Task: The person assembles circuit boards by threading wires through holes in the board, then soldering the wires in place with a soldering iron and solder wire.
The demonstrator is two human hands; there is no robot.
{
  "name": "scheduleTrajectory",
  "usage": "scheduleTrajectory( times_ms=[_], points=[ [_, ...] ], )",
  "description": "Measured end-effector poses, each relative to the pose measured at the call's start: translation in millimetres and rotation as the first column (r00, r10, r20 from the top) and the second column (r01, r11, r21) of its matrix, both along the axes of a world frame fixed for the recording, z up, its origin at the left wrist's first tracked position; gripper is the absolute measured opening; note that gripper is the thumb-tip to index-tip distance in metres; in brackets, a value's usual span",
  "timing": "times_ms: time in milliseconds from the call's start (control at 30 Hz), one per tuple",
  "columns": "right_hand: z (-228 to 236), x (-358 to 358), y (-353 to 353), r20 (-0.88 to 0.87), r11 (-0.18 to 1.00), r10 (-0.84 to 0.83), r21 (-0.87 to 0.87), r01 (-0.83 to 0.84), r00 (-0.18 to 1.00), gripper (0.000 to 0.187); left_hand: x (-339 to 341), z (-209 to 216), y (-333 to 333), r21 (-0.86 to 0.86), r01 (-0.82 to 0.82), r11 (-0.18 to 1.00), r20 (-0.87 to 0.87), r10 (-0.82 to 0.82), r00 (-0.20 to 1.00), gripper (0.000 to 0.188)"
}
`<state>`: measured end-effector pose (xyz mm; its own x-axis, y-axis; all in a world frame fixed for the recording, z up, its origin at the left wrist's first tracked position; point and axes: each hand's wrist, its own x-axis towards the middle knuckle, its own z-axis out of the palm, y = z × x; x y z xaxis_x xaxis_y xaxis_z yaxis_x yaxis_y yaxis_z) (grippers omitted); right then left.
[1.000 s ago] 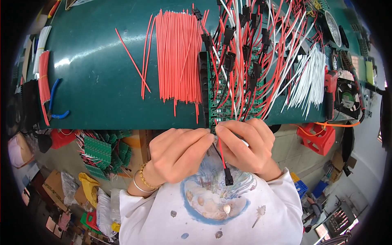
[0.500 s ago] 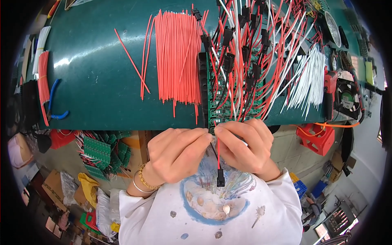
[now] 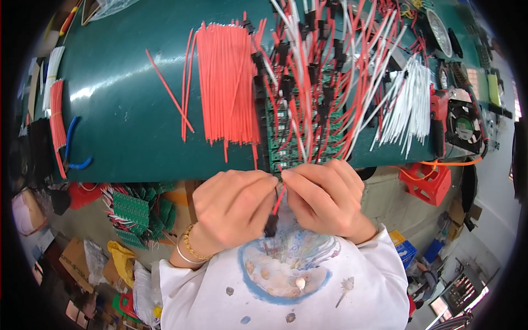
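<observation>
Two hands are working at the near end of one green circuit-board panel (image 3: 274,132). The right hand (image 3: 322,192) is pinching one red lead (image 3: 279,201) between thumb and forefinger, its tip showing just at the panel's near edge. The left hand (image 3: 236,198), almost touching the right, is gripping one black lead between thumb and forefinger, though blur is hiding most of it. One black connector (image 3: 270,225) is hanging from the leads, nearer the wearer than the panel. Over the panel, red and white wires are tangling with black connectors too crowded to count. Left of the panel, one pile of red wires (image 3: 228,82) is lying, and beyond it three loose red wires (image 3: 168,91). Right of the panel, one pile of white wires (image 3: 407,107) is spreading; farther right, one fan (image 3: 465,122) is standing.
</observation>
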<state>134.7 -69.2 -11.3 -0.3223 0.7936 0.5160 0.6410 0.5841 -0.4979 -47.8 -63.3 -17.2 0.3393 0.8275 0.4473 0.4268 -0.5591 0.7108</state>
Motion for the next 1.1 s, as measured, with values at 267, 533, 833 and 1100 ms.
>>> scheduleTrajectory(
  times_ms=[267, 533, 833, 1100],
  points=[
    [-4.4, 66.7, 41.9, 0.168, 0.789, -0.600, -0.040, 0.614, 0.782, 0.007, 9.6, -2.3, 11.1, -0.262, -0.147, 0.954, 0.071, 0.171, 0.983, 0.013],
    [-16.2, 74.7, 59.8, 0.228, 0.702, -0.683, -0.057, 0.710, 0.694, 0.012, 2.3, -4.3, 0.7, -0.244, -0.225, 0.943, 0.012, 0.235, 0.972, 0.010],
    [8.2, 96.0, 36.8, 0.120, 0.699, -0.714, 0.052, 0.714, 0.690, 0.008, -4.6, 10.1, -12.6, -0.179, -0.350, 0.920, 0.048, 0.363, 0.931, 0.007],
    [50.3, 69.1, -21.5, -0.086, 0.869, -0.435, -0.303, 0.392, 0.896, 0.013, 42.1, 36.2, 3.8, 0.280, 0.056, 0.958, -0.032, -0.049, 0.998, 0.020]
  ],
)
